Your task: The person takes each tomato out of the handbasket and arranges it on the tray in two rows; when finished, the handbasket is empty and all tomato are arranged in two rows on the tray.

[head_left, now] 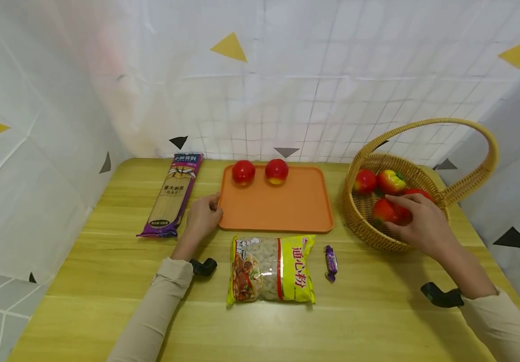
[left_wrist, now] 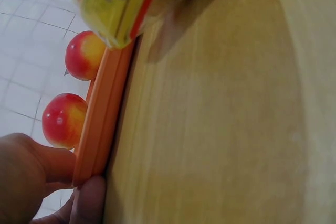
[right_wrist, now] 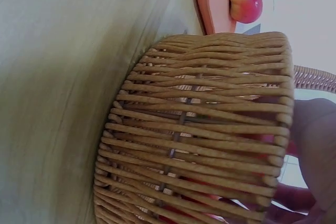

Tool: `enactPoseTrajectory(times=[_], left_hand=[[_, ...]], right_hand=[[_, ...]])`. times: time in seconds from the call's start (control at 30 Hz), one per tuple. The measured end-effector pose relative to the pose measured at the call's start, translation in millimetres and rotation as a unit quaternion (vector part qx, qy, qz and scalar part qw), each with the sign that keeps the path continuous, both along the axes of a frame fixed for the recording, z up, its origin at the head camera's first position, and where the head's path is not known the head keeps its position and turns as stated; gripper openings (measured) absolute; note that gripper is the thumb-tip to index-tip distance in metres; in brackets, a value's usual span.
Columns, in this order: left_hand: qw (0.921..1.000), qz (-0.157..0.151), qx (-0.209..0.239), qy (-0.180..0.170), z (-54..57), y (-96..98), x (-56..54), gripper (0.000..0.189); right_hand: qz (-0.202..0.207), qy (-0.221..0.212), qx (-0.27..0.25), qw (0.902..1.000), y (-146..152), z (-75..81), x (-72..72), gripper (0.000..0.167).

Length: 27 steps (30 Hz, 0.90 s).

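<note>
My left hand (head_left: 202,218) pinches the left edge of the orange tray (head_left: 278,208), thumb and fingers on either side of its rim in the left wrist view. Two red-and-yellow apples (head_left: 243,173) (head_left: 276,171) sit along the tray's far side. At the right, my right hand (head_left: 423,223) reaches into a wicker basket (head_left: 379,242). Its thumb and fingers hold a red apple (head_left: 384,211) inside. Beside that are another red apple (head_left: 365,181), a red-and-yellow bell pepper (head_left: 391,181) and more red produce, partly covered by the hand.
A yellow bag of macaroni (head_left: 271,270) lies in front of the tray, with a purple wrapped candy (head_left: 331,263) to its right. A purple pasta packet (head_left: 172,196) lies left of the tray. The basket's tall handle (head_left: 427,122) arches over its right side.
</note>
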<state>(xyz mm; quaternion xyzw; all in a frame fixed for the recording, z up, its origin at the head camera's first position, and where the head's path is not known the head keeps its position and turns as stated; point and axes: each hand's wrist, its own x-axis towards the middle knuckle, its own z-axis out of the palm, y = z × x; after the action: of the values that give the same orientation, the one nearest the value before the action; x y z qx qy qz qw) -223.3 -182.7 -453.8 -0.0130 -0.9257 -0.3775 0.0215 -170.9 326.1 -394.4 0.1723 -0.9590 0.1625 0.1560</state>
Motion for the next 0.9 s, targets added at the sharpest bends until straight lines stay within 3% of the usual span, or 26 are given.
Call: enactPoseTrajectory(times=[0.1,0.27,0.57,0.9], left_hand=[[1.0,-0.005,0.0,0.002,1.1,2.7,-0.8,0.051],[0.9999,-0.014,-0.001,0.002,4.7,6.1,-2.9,0.05],[1.0,-0.001,0.002,0.004,7.3,-11.5,0.8,0.051],[0.9999,-0.013,0.007,-0.001,3.8,-1.9,0.4,0.051]], right_hand=[[-0.008,0.015,-0.008,0.9998,0,3.8,4.1,0.062],[-0.028,-0.002,-0.014,0.9995,-1,12.1,11.3,0.063],[-0.012,-0.011,-0.035,0.9992,-27,29.8,-3.8,0.06],[-0.022,-0.026,-0.03,0.999,-27,40.4,7.6,0.063]])
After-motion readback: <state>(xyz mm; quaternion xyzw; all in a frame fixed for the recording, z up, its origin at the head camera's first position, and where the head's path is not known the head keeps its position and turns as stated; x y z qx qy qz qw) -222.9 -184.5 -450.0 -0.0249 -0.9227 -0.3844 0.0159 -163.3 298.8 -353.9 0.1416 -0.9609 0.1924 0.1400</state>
